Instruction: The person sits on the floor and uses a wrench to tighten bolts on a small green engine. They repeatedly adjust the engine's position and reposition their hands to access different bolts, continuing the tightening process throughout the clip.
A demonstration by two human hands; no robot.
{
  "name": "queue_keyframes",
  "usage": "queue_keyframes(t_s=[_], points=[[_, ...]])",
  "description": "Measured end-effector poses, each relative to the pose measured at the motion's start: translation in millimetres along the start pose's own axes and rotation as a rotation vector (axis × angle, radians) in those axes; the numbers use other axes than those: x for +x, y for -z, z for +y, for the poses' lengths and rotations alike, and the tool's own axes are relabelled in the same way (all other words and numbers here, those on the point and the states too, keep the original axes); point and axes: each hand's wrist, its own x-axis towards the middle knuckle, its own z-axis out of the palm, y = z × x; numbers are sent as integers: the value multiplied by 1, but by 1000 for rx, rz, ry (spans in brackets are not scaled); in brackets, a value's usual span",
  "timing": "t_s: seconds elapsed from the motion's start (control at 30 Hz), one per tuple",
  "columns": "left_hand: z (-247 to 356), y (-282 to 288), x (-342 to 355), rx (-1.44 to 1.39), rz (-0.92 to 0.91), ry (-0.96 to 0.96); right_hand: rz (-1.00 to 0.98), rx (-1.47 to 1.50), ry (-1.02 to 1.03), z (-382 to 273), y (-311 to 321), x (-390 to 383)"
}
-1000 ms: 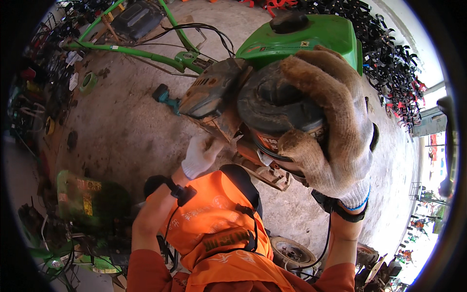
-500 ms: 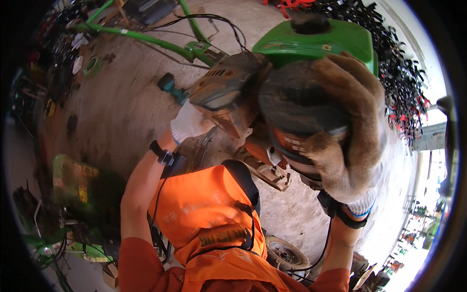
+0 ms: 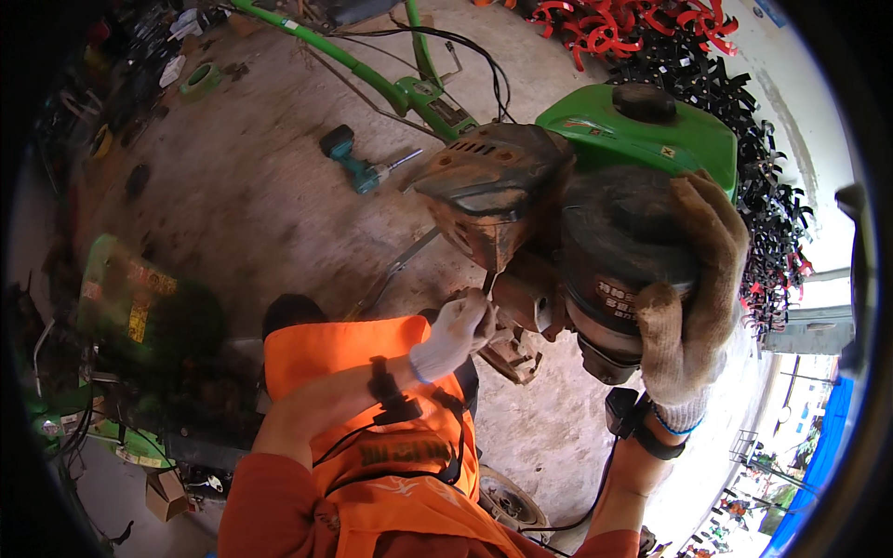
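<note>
My right hand (image 3: 696,288), in a dirt-browned knit glove, wraps around the side of a round black air filter housing (image 3: 614,219), thumb on its front. In a whiter glove, my left hand (image 3: 462,325) has its fingers curled together just below the rusty muffler cover (image 3: 493,186). What those fingers hold, if anything, is hidden; a thin dark rod or stud shows right above them. Both parts sit on an engine with a green fuel tank (image 3: 642,130) and black cap. An orange engine part (image 3: 523,305) lies between my hands.
A teal cordless drill (image 3: 356,167) with a long socket bit lies on the concrete floor. Green handlebars (image 3: 344,58) with black cables extend toward the far left. Piles of black blades (image 3: 758,177) and red blades (image 3: 619,26) line the right wall. A wheel (image 3: 510,498) stands near me.
My left hand has come from the muffler cover's left side to below it, nearer me. My right hand stays on the air filter housing. The view has shifted, showing the whole drill.
</note>
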Motion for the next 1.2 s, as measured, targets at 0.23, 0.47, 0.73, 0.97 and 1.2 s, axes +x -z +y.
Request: queue_keyframes(t_s=[0.23, 0.47, 0.73, 0.97, 1.2], points=[[57, 20, 3, 744, 158, -270, 17, -4, 19, -1, 0, -1], [125, 58, 32, 1355, 46, -369, 53, 20, -3, -1, -4, -2], [179, 79, 78, 1699, -195, -964, 73, 54, -47, -6, -6, 0], [150, 75, 75, 1604, -97, -676, 63, 25, -1, 4, -8, -2], [-15, -3, 5, 12, -78, -174, 38, -20, 28, -10, -3, 3]])
